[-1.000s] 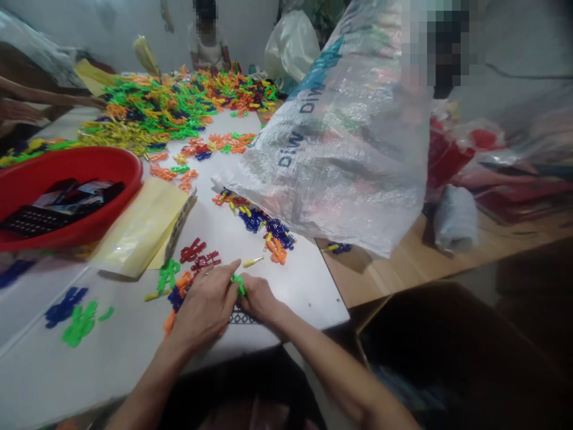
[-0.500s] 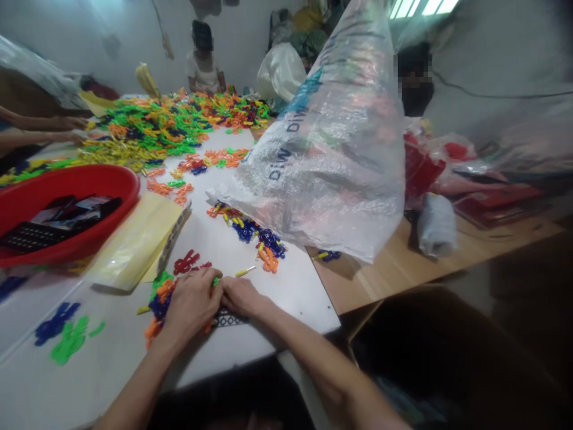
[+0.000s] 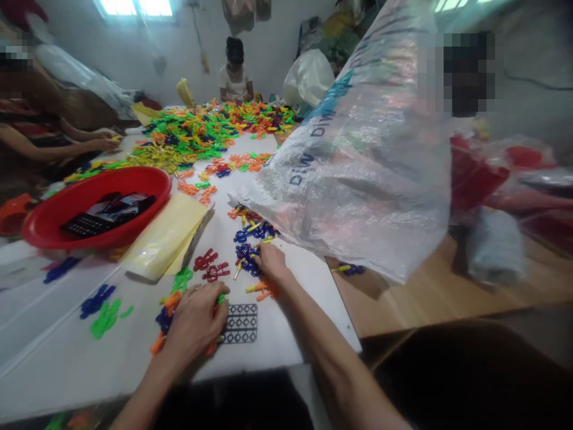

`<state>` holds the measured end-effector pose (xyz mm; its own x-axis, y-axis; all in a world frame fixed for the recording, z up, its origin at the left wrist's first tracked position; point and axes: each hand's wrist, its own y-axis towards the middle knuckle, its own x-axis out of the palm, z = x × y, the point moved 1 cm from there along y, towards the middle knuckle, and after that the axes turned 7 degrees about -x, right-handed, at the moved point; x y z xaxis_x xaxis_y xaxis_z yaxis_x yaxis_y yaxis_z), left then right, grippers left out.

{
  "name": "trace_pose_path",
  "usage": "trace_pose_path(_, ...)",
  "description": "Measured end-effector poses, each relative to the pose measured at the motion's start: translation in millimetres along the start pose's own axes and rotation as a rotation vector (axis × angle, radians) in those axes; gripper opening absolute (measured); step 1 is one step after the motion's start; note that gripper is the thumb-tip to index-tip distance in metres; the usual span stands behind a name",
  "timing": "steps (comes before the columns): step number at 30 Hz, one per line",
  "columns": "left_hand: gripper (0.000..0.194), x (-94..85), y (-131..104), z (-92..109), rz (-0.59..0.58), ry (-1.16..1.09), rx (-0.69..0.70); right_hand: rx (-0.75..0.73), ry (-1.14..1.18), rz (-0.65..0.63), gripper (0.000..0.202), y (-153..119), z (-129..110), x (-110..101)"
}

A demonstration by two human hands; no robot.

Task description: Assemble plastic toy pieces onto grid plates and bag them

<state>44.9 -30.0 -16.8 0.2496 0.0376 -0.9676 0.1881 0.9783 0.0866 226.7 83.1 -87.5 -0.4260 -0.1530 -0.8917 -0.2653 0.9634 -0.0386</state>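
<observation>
My left hand is closed, palm down, at the near part of the white table, with a green plastic piece showing between thumb and fingers. Under its right side lies a black grid-like plastic sheet. Orange and dark blue pieces bunch against its left side. Farther forward, my right hand touches a small heap of dark blue pieces; its fingertips are partly hidden, so its grip is unclear. Two dark red figure-shaped pieces lie between the hands.
A red basin with black sheets stands left, beside a yellow packet. A large white woven sack stands at the right over the table edge. Mixed colourful pieces heap at the back. Several people sit around the table.
My right hand has left my left hand and moved forward and right to the blue pieces, uncovering the black sheet. My left hand stays in place. The view has swung left.
</observation>
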Motion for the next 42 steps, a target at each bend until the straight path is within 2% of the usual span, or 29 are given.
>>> trace_pose_path(3,0.02,-1.2,-5.9,-1.2,0.006,-0.015,-0.009,-0.026,-0.006,-0.105,0.024,2.8,-4.7,-4.3)
trace_pose_path(6,0.02,0.1,-9.0,-2.5,0.012,-0.022,-0.033,-0.026,-0.038,-0.149,0.024,3.2,0.9,-5.8)
trace_pose_path(9,0.022,2.3,-9.9,-3.7,0.015,-0.033,-0.04,-0.02,0.0,-0.092,0.031,3.5,7.9,-3.9)
trace_pose_path(12,0.024,3.4,-6.8,-6.5,0.023,-0.038,-0.043,-0.01,0.157,0.02,0.043,2.7,10.9,-9.1)
trace_pose_path(14,0.025,2.5,-2.2,-9.5,0.018,-0.023,-0.075,-0.03,0.282,0.052,0.036,-2.9,5.4,-16.4)
trace_pose_path(17,0.028,-1.0,5.4,-13.0,0.004,0.01,-0.108,-0.102,0.532,0.053,0.013,-26.0,-15.9,-21.1)
trace_pose_path(19,0.03,-3.3,8.6,-13.2,0.029,0.046,-0.082,-0.13,0.684,0.051,0.016,-50.6,-33.6,-13.2)
trace_pose_path(21,0.032,-4.2,9.5,-12.2,0.062,0.091,-0.032,-0.153,0.785,0.034,0.015,-77.2,-49.5,4.7)
trace_pose_path(24,0.031,-1.5,9.1,-11.9,0.015,0.119,0.042,-0.127,0.907,-0.029,0.007,-106.6,-64.7,39.0)
trace_pose_path(26,0.031,1.0,9.2,-13.6,-0.021,0.107,0.061,-0.094,0.945,-0.014,0.008,-114.9,-68.6,56.2)
trace_pose_path(29,0.032,1.8,8.8,-16.3,-0.006,0.07,0.045,-0.165,0.829,0.057,0.011,-117.8,-70.3,66.9)
trace_pose_path(32,0.036,-0.5,3.9,-15.4,0.013,0.019,0.043,-0.23,0.557,0.06,0.018,-119.4,-73.2,69.8)
trace_pose_path(36,0.053,-1.5,-6.5,-10.9,0.058,0.094,0.114,-0.249,0.173,-0.068,0.028,-116.3,-89.7,76.5)
trace_pose_path(38,0.052,-0.7,-8.7,-12.1,0.084,0.174,0.094,-0.251,0.034,-0.127,0.031,-109.6,-97.8,76.7)
trace_pose_path(40,0.043,0.1,-8.3,-16.4,0.102,0.217,0.055,-0.277,0.023,-0.176,0.03,-99.1,-97.5,69.2)
trace_pose_path(42,0.039,0.2,-7.0,-21.8,0.109,0.219,0.059,-0.363,0.134,-0.261,0.024,-84.4,-88.4,54.2)
